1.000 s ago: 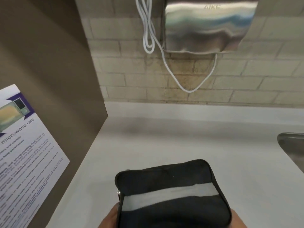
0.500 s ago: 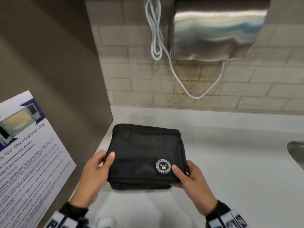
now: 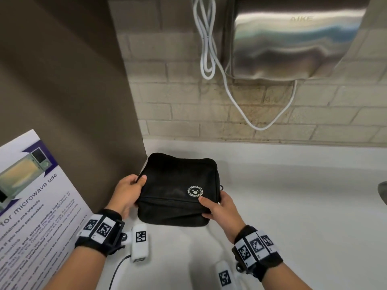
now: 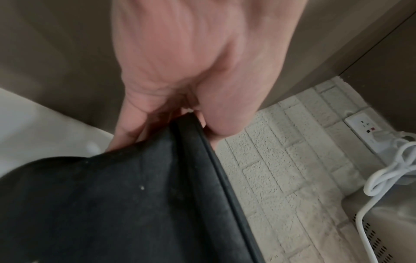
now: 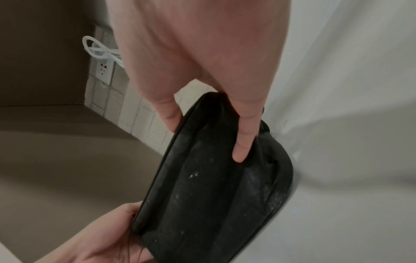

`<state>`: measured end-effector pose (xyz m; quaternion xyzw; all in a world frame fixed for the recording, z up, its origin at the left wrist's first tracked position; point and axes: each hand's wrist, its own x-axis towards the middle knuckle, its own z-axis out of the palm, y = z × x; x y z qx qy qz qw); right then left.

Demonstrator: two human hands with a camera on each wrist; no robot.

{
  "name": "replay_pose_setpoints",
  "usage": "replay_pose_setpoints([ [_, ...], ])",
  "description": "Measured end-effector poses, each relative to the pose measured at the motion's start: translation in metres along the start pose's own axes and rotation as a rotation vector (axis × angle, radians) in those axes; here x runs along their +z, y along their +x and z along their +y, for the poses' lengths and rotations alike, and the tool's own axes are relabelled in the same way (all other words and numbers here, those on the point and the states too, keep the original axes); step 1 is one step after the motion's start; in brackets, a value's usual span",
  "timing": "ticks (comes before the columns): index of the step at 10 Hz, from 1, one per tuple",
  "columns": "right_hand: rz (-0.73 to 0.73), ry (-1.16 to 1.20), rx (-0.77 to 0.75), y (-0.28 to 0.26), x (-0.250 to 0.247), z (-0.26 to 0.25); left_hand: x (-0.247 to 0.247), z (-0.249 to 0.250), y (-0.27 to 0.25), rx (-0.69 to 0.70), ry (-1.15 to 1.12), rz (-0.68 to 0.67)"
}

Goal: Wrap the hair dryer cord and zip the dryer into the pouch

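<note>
The white worktop [image 3: 293, 206] had the black pouch [image 3: 178, 185] sitting on it now instead of up close under the camera like a second before, logo side up. Left hand [image 3: 127, 191] gripped its left edge, right hand [image 3: 219, 206] clamped the near right corner, pouch between them. It looked zipped, so probably just being set down. No dryer showing, presumably inside.

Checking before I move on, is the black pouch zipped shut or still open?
It looks shut: the pouch shows no gap along its edges, held by the left hand and right hand. The zipper pull itself is not clear.
</note>
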<state>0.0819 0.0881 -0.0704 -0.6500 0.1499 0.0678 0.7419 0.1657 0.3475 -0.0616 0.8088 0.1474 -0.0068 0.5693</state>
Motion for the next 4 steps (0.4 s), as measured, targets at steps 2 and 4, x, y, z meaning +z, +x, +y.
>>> replay_pose_setpoints([
  [2, 0.016, -0.011, -0.009, -0.002, 0.001, 0.0, -0.003, -0.01, -0.005, -0.023, -0.052, -0.05],
  [4, 0.113, -0.282, -0.142, -0.045, -0.024, 0.017, -0.01, -0.039, -0.083, 0.07, -0.09, 0.075],
])
